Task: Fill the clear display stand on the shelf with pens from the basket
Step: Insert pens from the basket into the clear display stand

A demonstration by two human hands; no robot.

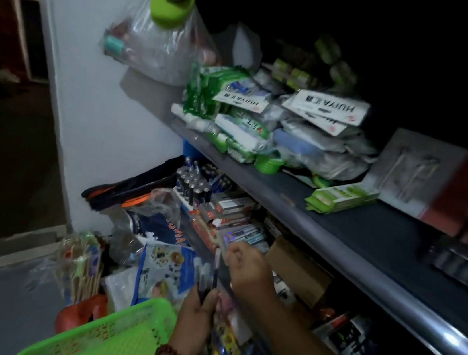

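The left hand (198,307) grips a bunch of pens (207,276) just beside the green basket (114,332). The right hand (248,269) curls at their tips, but I cannot tell whether it grasps one.

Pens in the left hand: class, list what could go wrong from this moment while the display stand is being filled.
1. The left hand grips several pens at once while the right hand reaches their tops; one could slip and fall among the packets beside the green basket.
2. The view is dim and blurred and the clear stand is hard to make out, so a pen might miss it.
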